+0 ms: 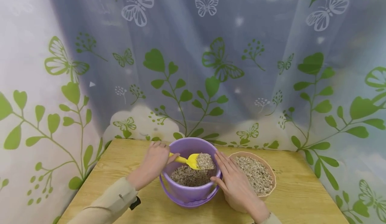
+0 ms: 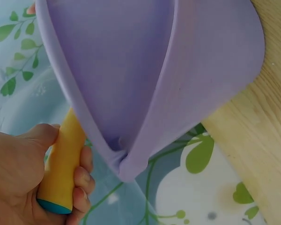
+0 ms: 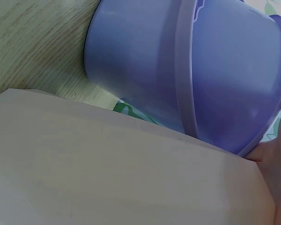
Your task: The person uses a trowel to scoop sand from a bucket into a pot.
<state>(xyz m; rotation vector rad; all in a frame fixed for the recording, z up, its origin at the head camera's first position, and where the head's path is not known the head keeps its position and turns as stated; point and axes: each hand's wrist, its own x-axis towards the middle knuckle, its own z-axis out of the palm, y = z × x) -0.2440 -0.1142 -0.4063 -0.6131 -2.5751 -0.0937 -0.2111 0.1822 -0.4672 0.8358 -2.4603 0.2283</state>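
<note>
Curled snugly round the handle of a yellow scoop (image 1: 191, 161) with the fingers (image 2: 84, 180) of the left hand (image 1: 152, 163), left of centre in the lower part of the head view; thumb laid against the handle, blue-green butt end showing past the palm at lower left of the left wrist view. Running from there to the right and slightly down the head frame along the scoop's long axis, nearly level across the picture, with the blade to the right of those fingers and a heap of pale grit (image 1: 205, 160) on it.

Laid almost straight, wrapped round nothing, against the right side of a purple bucket (image 1: 193, 194) with the right hand (image 1: 233, 180); thumb spread apart at the rim; nearer to the blade's tip than the left hand, with no contact to be made out.

Set at lower centre, with its mouth under the blade, in the case of the bucket; darker grit (image 1: 188, 177) inside; probably decisive for the coming move: blade over that mouth, tip toward the right wall; exact height hard to tell.

Farther right, partly behind the right hand: a tan bowl (image 1: 270, 172) of coarse grit (image 1: 254, 173); beneath everything, a wooden desk (image 1: 301, 190); behind, a leaf-and-butterfly curtain (image 1: 187, 23).
</note>
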